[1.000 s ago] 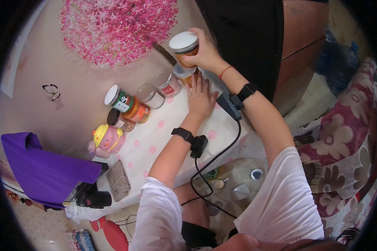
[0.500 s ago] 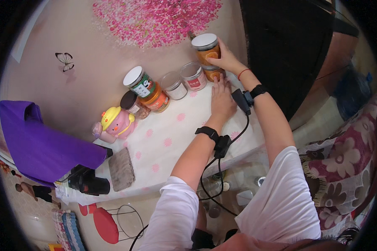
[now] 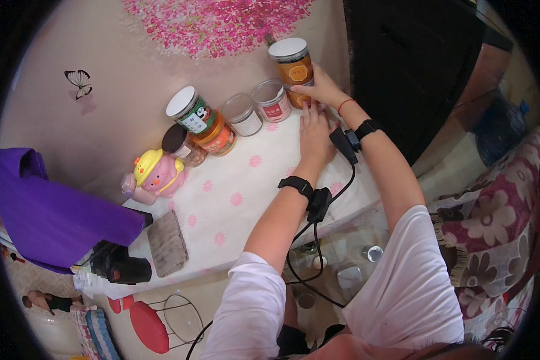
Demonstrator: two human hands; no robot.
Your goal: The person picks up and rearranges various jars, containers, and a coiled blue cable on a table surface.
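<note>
We've got our right hand (image 3: 324,88) curled in a grip, our left hand (image 3: 316,137) outstretched just nearer us!

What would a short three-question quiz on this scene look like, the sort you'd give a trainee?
1. Which hand grips the white-lidded orange jar?
2. True or false: the grey cloth lies nearer to the purple cloth than to the left hand.
3. What colour is the hat on the pink figurine?
A) red
B) yellow
C) purple

Key:
1. The right hand.
2. True.
3. B.
</note>
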